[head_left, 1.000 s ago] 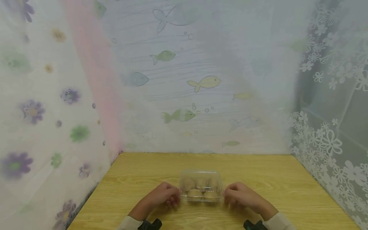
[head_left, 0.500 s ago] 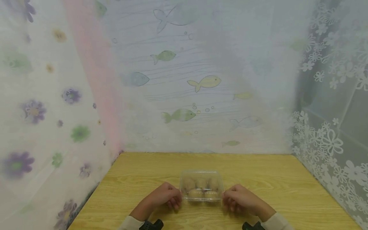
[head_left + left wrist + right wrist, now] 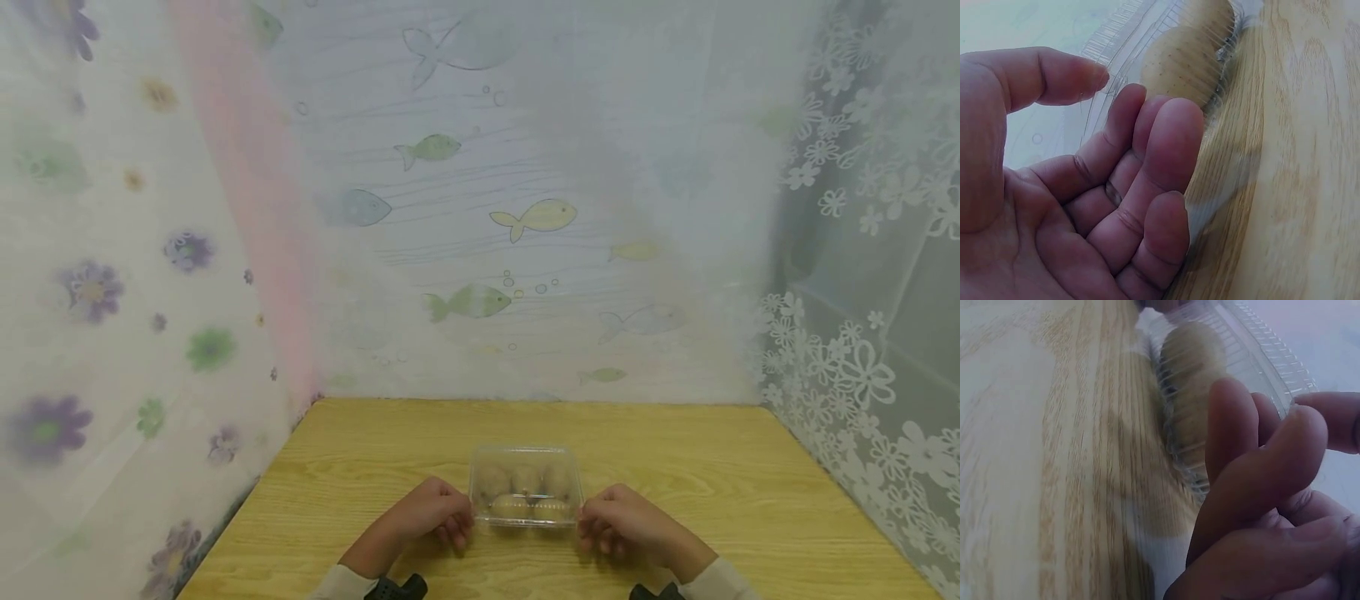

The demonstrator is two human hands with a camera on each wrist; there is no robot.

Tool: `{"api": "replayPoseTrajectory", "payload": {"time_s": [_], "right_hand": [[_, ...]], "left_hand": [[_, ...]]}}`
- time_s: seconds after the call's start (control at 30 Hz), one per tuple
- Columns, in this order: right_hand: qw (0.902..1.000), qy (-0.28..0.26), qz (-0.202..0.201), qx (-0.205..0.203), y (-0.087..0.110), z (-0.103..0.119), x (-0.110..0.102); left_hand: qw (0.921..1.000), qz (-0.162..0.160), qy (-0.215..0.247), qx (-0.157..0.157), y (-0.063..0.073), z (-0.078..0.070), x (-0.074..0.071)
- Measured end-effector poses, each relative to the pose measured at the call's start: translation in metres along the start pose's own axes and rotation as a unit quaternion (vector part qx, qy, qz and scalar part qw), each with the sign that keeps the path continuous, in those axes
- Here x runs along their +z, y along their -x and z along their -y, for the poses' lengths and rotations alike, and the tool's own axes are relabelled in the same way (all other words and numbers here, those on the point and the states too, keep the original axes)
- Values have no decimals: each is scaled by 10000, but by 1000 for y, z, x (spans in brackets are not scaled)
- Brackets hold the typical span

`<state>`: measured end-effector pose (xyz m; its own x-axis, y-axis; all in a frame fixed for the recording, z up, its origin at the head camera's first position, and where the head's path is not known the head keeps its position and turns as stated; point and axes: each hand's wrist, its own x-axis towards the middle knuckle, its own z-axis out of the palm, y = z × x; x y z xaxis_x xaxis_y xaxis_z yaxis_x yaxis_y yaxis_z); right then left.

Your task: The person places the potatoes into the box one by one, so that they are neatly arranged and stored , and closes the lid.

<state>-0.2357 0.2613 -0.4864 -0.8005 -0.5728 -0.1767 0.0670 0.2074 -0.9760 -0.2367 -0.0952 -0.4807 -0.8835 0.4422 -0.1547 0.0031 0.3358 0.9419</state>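
Observation:
A clear plastic clamshell box (image 3: 527, 523) sits on the wooden table in the head view, its lid down over several potatoes (image 3: 1180, 65). At the box's left side, my left hand (image 3: 437, 510) pinches the edge of the rim between thumb and forefinger, the other fingers loosely curled below. On the opposite side my right hand (image 3: 624, 518) pinches the rim the same way, its fingers partly hiding the box in the right wrist view. Through the ribbed wall, potatoes (image 3: 1194, 356) show there too.
The wood-grain table (image 3: 360, 442) runs back to a white sheet (image 3: 450, 250) printed with fish. A flowered curtain (image 3: 112, 350) hangs along the left side, and a lacy, see-through one (image 3: 862, 375) along the right. Dark straps with cameras (image 3: 397, 587) circle the wrists.
Both hands stay at the box's sides. The right hand has shifted slightly left and down; the box has hardly moved.

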Motion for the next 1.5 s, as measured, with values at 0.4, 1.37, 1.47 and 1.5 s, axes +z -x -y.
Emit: {"api": "replayPoseTrajectory", "payload": {"time_s": [0.4, 1.37, 1.47, 1.5], "right_hand": [[10000, 14, 33, 36, 1, 1, -1], [9996, -179, 189, -94, 1, 1, -2], [9998, -95, 153, -124, 1, 1, -2], [9998, -62, 145, -141, 1, 0, -2]], "left_hand": [[9998, 121, -45, -166, 0, -1, 3], [9999, 77, -61, -83, 4, -7, 4], [9999, 68, -70, -90, 4, -8, 5], [9999, 65, -75, -93, 4, -8, 5]]}}
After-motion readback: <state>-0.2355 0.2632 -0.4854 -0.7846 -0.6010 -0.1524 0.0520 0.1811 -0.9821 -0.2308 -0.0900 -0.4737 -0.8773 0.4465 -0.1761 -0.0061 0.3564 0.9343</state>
